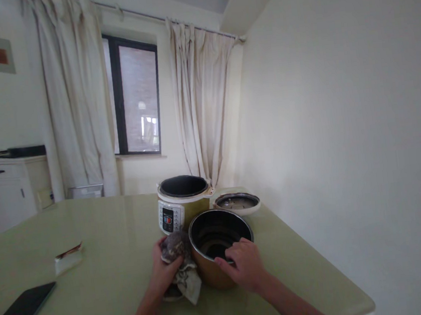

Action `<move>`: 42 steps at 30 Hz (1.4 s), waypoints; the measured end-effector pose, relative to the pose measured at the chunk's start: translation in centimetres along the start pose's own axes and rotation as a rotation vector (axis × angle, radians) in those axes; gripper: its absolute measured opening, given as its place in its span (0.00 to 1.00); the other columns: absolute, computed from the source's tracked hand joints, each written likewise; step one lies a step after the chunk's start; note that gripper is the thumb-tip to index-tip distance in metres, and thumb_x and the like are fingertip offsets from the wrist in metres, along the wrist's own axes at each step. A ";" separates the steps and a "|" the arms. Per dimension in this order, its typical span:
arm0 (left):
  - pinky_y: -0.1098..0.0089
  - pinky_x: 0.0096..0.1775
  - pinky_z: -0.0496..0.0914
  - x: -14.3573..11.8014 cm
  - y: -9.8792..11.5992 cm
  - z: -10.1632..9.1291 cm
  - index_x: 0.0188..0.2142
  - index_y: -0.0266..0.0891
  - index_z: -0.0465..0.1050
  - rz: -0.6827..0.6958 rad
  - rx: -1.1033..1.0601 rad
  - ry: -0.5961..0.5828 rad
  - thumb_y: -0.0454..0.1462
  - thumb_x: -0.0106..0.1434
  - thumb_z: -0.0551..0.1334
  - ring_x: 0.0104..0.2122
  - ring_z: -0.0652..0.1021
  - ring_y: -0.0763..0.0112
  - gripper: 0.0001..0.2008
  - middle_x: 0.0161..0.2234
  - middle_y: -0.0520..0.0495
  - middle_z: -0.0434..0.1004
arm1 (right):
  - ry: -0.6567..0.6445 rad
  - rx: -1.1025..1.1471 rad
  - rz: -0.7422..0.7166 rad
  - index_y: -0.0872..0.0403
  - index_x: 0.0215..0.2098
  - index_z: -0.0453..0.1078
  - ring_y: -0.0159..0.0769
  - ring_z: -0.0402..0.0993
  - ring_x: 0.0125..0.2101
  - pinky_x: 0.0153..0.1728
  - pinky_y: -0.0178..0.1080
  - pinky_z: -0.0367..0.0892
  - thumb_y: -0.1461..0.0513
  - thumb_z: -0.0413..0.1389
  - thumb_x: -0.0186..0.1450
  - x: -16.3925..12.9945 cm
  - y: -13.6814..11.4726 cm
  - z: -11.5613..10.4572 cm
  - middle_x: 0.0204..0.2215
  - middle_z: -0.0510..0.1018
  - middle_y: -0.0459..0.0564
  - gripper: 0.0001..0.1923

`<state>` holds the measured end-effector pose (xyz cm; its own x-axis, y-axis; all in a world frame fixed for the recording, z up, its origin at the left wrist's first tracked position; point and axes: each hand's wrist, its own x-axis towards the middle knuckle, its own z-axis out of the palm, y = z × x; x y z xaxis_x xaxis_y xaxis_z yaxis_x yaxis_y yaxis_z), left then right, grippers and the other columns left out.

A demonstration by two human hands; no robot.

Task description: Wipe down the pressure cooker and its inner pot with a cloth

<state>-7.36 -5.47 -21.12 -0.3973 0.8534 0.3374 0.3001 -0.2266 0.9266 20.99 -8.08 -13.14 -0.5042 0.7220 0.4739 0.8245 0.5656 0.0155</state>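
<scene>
1. Steadying the inner pot (220, 246) at lower centre of the worktop (113, 268), my right hand (244, 264) curls over its rim.
2. My left hand (165, 270) bunches a soft rag (183, 275) against its wall.
3. I judge it rigid, slick; grip the rim.

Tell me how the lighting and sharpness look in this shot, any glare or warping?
Head view: soft daylight from the window, which is not blown out; faint sheen on the table; the corners darken and the edges bow, wide-lens warping. The left hand with the cloth and the right hand on the inner pot are slightly soft.
</scene>
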 end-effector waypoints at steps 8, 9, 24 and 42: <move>0.48 0.66 0.65 -2.5 0.5 -1.1 0.67 0.38 0.59 0.026 0.030 -0.203 0.39 0.46 0.67 0.64 0.72 0.43 0.47 0.64 0.33 0.72 | 0.020 0.012 -0.038 0.52 0.23 0.73 0.32 0.70 0.26 0.36 0.42 0.50 0.44 0.50 0.75 0.0 0.5 0.3 0.21 0.78 0.47 0.30; 0.50 0.66 0.66 -2.6 0.9 -1.4 0.68 0.38 0.58 0.024 -0.027 -0.239 0.38 0.46 0.67 0.64 0.73 0.45 0.48 0.64 0.34 0.72 | 0.020 0.015 -0.046 0.52 0.23 0.73 0.32 0.70 0.26 0.35 0.42 0.50 0.44 0.50 0.75 0.0 0.5 0.3 0.21 0.78 0.47 0.30; 0.48 0.57 0.75 -1.4 1.8 1.4 0.49 0.36 0.78 -0.078 -0.119 -0.071 0.52 0.52 0.68 0.53 0.82 0.43 0.30 0.48 0.37 0.85 | 0.069 0.045 -0.020 0.53 0.22 0.73 0.32 0.70 0.25 0.36 0.41 0.50 0.43 0.47 0.75 -0.2 0.5 1.0 0.20 0.77 0.48 0.32; 0.47 0.58 0.73 -3.1 1.6 1.5 0.47 0.37 0.79 0.126 -0.038 -0.123 0.49 0.54 0.68 0.51 0.81 0.47 0.25 0.48 0.38 0.82 | -0.012 -0.061 0.190 0.52 0.26 0.80 0.37 0.78 0.29 0.38 0.42 0.56 0.41 0.47 0.77 0.0 -3.0 -0.9 0.25 0.83 0.52 0.34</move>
<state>-4.34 -7.82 -20.92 -0.2488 0.8676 0.4305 0.3066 -0.3511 0.8847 18.76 -10.11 -12.38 -0.3410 0.8180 0.4633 0.9189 0.3941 -0.0194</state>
